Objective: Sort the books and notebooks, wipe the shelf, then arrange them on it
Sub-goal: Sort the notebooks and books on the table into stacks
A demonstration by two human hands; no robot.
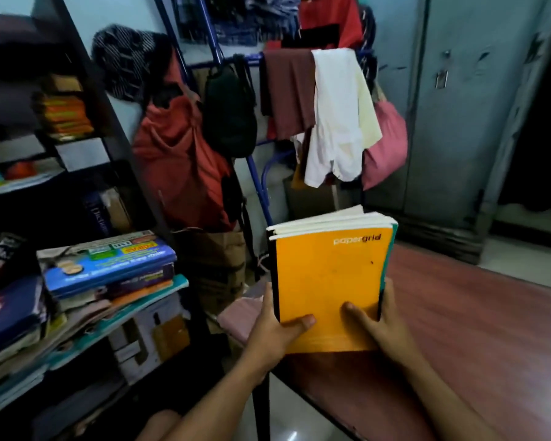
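Item: stack of notebooks (331, 281), orange Papergrid cover facing the wearer, held upright above the near edge of the reddish tabletop (474, 313). Left hand (277, 332) and right hand (376, 329) both closed on its lower corners, thumbs on the cover. Leaning book pile (109, 275) on the shelf (115, 326), left of the stack. Risk: inner notebooks, unevenly aligned, may slide out if the grip loosens.

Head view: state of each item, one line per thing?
Notebook stack: closed, upright, gripped in both hands above table edge.
Left hand: shut on stack's left edge.
Right hand: shut on stack's right edge.
Shelf books: stacked flat, untidy.
Cupboard: doors closed.
White cloth: hanging on rack.
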